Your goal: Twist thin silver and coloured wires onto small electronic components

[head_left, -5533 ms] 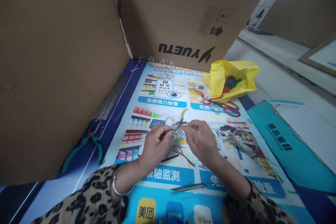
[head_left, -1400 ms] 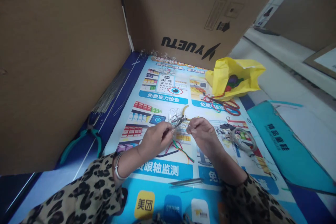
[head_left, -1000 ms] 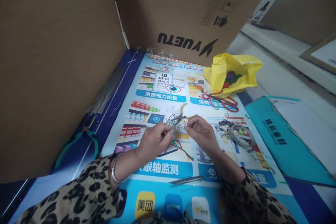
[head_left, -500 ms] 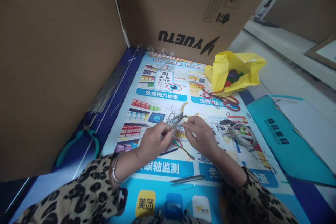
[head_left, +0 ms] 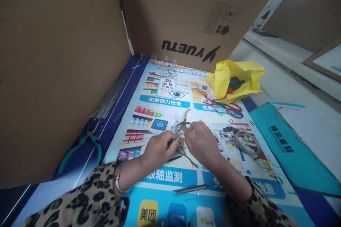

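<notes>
My left hand [head_left: 157, 149] and my right hand [head_left: 201, 141] meet over a printed poster mat [head_left: 165, 177], fingers pinched together on a small tangle of thin silver wire [head_left: 176, 126]. Red and green wires [head_left: 188, 156] trail from under the hands toward me. Yellow-handled pliers [head_left: 185, 116] lie just beyond the tangle. Both wrists wear leopard-print sleeves, and the left wrist has a silver bangle [head_left: 117, 181].
Cardboard walls stand left [head_left: 53, 71] and behind [head_left: 186, 14]. A bundle of straight wires [head_left: 110, 95] and teal-handled pliers [head_left: 80, 147] lie left. A yellow bag [head_left: 237, 78], red-handled scissors [head_left: 226, 107], a wire coil [head_left: 246, 142], tweezers [head_left: 190, 189] and a teal bag [head_left: 293, 149] lie around.
The hands have drawn closer together over the wire tangle, the right hand shifting slightly left. The head camera wobbled; nothing else on the mat moved.
</notes>
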`<state>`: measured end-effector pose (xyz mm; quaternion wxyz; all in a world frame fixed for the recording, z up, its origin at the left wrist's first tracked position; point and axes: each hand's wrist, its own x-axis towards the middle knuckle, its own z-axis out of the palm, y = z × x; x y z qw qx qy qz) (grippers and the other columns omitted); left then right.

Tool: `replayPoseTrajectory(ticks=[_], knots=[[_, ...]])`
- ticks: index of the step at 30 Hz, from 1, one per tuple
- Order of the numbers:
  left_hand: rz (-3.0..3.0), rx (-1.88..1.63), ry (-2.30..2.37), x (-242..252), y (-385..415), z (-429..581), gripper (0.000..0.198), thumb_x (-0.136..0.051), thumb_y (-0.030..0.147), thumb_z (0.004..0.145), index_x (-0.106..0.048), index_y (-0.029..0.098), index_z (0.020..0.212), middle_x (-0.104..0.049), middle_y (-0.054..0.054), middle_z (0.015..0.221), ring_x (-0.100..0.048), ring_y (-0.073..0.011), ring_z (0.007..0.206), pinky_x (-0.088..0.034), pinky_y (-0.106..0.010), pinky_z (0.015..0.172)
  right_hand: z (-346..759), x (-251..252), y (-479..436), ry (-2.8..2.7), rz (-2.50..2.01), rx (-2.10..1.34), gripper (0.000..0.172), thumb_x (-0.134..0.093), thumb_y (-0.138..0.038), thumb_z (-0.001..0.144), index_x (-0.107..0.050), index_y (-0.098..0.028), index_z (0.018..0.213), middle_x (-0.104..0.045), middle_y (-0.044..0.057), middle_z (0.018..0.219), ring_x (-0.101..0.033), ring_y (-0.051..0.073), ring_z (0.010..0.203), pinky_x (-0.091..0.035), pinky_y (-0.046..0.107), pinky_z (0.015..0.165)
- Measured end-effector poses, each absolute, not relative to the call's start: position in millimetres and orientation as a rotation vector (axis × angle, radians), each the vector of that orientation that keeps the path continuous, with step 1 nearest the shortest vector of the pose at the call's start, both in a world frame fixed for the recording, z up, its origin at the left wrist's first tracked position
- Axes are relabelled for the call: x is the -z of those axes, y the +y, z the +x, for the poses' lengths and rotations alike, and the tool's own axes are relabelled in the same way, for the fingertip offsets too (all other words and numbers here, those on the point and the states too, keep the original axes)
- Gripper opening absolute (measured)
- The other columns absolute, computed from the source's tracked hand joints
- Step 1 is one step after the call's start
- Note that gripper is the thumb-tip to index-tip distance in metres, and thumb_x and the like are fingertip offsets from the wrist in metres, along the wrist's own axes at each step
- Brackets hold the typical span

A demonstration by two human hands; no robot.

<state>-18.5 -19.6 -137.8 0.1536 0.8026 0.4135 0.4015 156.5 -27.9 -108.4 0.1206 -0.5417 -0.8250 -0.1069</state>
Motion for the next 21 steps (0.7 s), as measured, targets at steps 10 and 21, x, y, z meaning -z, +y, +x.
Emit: replayPoseTrajectory(ticks=[10,21], knots=[[2.366,-1.112,1.19,135.9,-22.2,-18.9,0.006,-0.05,0.017,0.081,-0.053,0.019,0.077,-0.065,0.0,0.064,-0.061,-0.0136,0.056,-0.043,-0.023,0.053,154.2,111.8,-21.8,-2.451,-1.544,0.221,0.016,-0.048,-0.014,0.086,-0.063,-0.016,0.082,-0.057,0.009,0.082,-0.048,0.023,0.081,-0.038,0.034,0.074],[2.375,-1.086,1.169,137.2,-22.2,-19.9,0.006,-0.05,0.016,0.081,-0.055,0.018,0.079,-0.065,-0.001,0.065,-0.062,-0.0147,0.057,-0.044,-0.023,0.053,153.9,110.8,-22.1,-2.534,-1.577,0.302,0.017,-0.052,-0.014,0.084,-0.064,-0.015,0.097,-0.061,0.01,0.083,-0.051,0.024,0.08,-0.037,0.035,0.069]])
